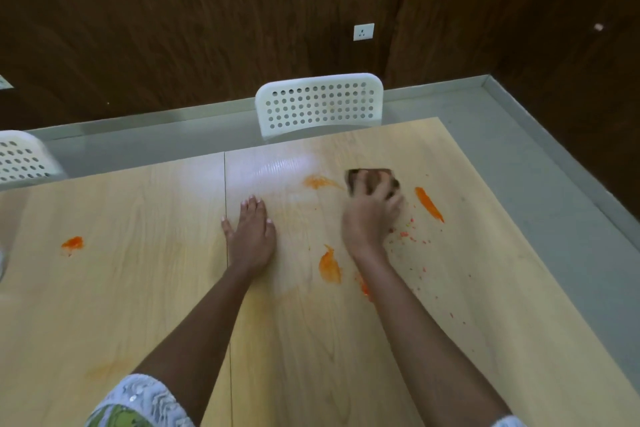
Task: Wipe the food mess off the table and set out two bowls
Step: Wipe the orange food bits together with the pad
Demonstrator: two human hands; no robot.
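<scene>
A lace-edged sleeve point(138, 402) is seen nearest. The left hand point(251, 232) is laid flat, fingers straight, on the table point(121, 288). A brown sponge point(372, 180) is gripped by the right hand point(372, 215) among orange smears point(329, 265).

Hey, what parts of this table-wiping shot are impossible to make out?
- Right hand and brown sponge: motion-blurred, head view; grip detail unclear.
- Smear partly behind right forearm.
- White chair: cut by left edge.
- Bowls: none in view.
- Crumbs: too small to identify.

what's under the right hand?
The right hand grips a brown sponge against the table; its far edge shows past the fingers. Orange smears and crumbs lie around it. Any mess beneath the sponge is covered, and motion blur hides detail.
</scene>
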